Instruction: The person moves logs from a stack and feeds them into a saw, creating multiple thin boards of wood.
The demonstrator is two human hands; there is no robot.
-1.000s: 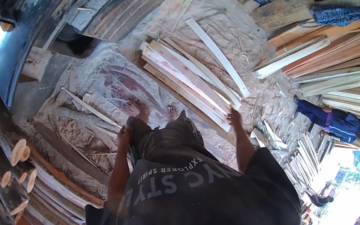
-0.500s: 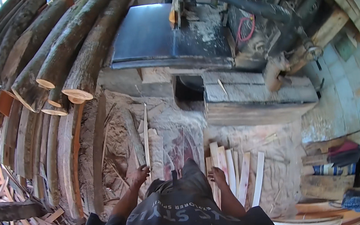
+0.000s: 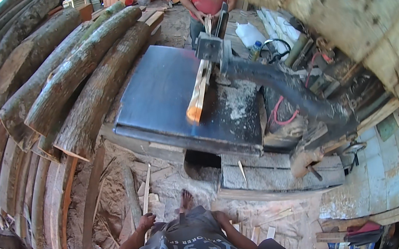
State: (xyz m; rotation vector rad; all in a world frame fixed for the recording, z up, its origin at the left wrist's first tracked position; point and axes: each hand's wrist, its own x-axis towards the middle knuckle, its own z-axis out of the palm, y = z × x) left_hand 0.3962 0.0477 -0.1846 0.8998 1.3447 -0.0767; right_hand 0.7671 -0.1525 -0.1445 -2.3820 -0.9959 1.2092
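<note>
My left hand (image 3: 147, 221) hangs at my left side, its fingers loosely apart and nothing plainly held. Just beyond it, close to the fingertips, a thin pale wooden strip (image 3: 146, 188) lies over the sawdust. My right hand (image 3: 220, 217) is by my right hip, its fingers hard to make out. Ahead of me, a squared timber (image 3: 198, 93) with a bright orange-brown end rests on the dark metal saw table (image 3: 151, 98), passing beside the machine's guide. At the far side a co-worker in a red shirt (image 3: 208, 2) has hands at the timber's other end.
Thick logs (image 3: 100, 82) are stacked on the left. A dark curved machine arm (image 3: 269, 70) crosses at the right. A sawdust-covered block (image 3: 263, 174) stands before the table. Cut pale strips (image 3: 270, 232) lie by my right side. A board (image 3: 336, 6) fills the upper right.
My view has tilted up, bringing the co-worker into sight. The timber reaches farther over the table towards me. My right hand has drawn in to my hip.
</note>
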